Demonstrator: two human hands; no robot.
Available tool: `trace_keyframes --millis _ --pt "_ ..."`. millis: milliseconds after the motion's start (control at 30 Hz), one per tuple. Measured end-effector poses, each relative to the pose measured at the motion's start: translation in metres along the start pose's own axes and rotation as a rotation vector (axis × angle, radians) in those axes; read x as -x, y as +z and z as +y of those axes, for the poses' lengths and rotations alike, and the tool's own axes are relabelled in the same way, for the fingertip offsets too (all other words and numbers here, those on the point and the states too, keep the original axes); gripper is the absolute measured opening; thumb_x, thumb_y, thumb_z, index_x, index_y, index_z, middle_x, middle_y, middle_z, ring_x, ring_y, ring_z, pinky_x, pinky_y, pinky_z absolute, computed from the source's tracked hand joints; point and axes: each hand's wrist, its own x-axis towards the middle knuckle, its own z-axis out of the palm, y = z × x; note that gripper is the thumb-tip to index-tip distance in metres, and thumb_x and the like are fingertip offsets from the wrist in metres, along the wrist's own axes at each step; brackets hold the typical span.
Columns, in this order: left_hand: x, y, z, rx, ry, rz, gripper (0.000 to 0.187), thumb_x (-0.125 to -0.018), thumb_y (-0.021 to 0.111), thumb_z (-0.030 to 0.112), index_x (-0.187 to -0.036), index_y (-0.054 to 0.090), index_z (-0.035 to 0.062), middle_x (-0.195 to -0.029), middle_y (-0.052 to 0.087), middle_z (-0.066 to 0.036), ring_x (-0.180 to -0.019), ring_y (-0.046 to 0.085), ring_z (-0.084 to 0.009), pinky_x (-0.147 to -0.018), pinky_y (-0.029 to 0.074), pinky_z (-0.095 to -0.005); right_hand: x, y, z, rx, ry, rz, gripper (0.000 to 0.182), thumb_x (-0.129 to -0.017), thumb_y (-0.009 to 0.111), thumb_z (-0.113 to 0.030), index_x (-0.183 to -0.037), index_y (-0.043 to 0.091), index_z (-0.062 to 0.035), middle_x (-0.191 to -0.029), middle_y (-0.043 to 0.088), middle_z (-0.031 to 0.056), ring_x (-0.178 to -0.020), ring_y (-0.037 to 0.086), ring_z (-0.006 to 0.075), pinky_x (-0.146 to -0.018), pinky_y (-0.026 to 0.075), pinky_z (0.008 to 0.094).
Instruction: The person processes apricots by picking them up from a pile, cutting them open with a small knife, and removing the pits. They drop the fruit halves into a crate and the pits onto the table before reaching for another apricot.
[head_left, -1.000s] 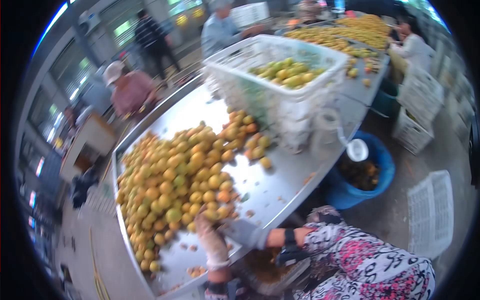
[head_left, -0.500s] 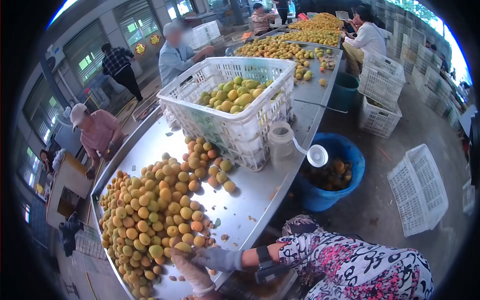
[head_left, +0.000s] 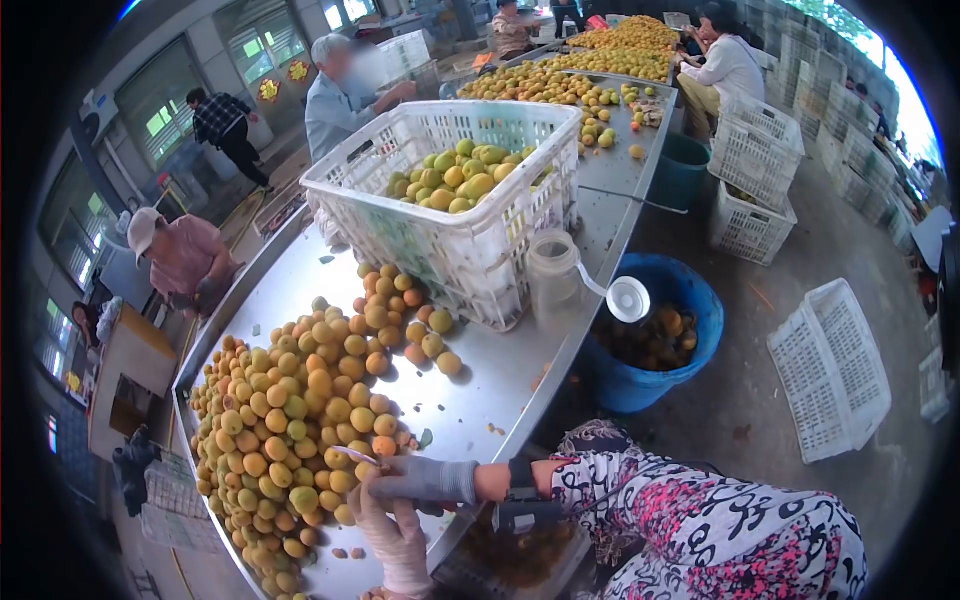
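My right hand (head_left: 420,480), in a grey glove, is closed around a small knife (head_left: 356,456) whose thin pale blade points left over the fruit. Just below it is my left hand (head_left: 388,535), in a whitish glove. Its fingers are bent up against the right hand, and whatever they grip is hidden there. Both hands are over the near edge of a metal table (head_left: 455,405). Left of them spreads a large pile of yellow-orange apricots (head_left: 290,420), some greenish. A few small brown bits lie near the hands.
A white crate (head_left: 450,240) of greener fruit stands on the table beside a clear plastic jar (head_left: 555,280) with its lid hanging open. Right of the table is a blue bucket (head_left: 690,345) with dark scraps. Another white crate (head_left: 830,370) lies on the floor. Several people work nearby.
Both hands have drawn back slightly from the pile and come closer together. The knife blade now shows. The left hand's fingers have turned upward, and the view has shifted a little.
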Motion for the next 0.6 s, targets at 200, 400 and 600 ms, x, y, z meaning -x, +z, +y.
trace_keyframes --millis 200,400,600 --pt "0.002 0.005 -0.011 0.086 -0.168 0.131 0.039 -0.082 0.062 0.015 -0.118 0.054 -0.0011 -0.096 0.063 -0.017 -0.083 0.061 -0.0273 -0.075 0.049 -0.0349 0.002 0.011 0.014 -0.254 -0.044 0.011 0.039 -0.091 0.051 -0.034 -0.122 0.051 -0.0102 -0.058 0.050 0.0004 -0.039 0.043 0.0077 -0.033 0.031 0.0214" --pt "-0.002 0.017 -0.017 0.252 -0.179 0.254 0.030 -0.086 0.053 0.011 -0.115 0.058 0.0034 -0.075 0.062 -0.011 -0.064 0.059 -0.0200 -0.062 0.048 -0.0302 -0.001 0.016 0.020 -0.393 0.089 0.131 0.046 -0.084 0.062 -0.042 -0.108 0.052 -0.0042 -0.064 0.054 0.0024 -0.044 0.050 0.0090 -0.035 0.037 0.0228" --pt "-0.006 0.027 -0.009 0.509 -0.380 0.292 0.027 -0.094 0.046 0.013 -0.117 0.054 0.0034 -0.077 0.056 -0.001 -0.070 0.051 -0.0062 -0.065 0.045 -0.0223 -0.009 0.021 0.025 -0.365 0.022 0.274 0.051 -0.082 0.067 -0.039 -0.114 0.050 -0.0030 -0.075 0.058 0.0052 -0.049 0.054 0.0108 -0.040 0.043 0.0228"
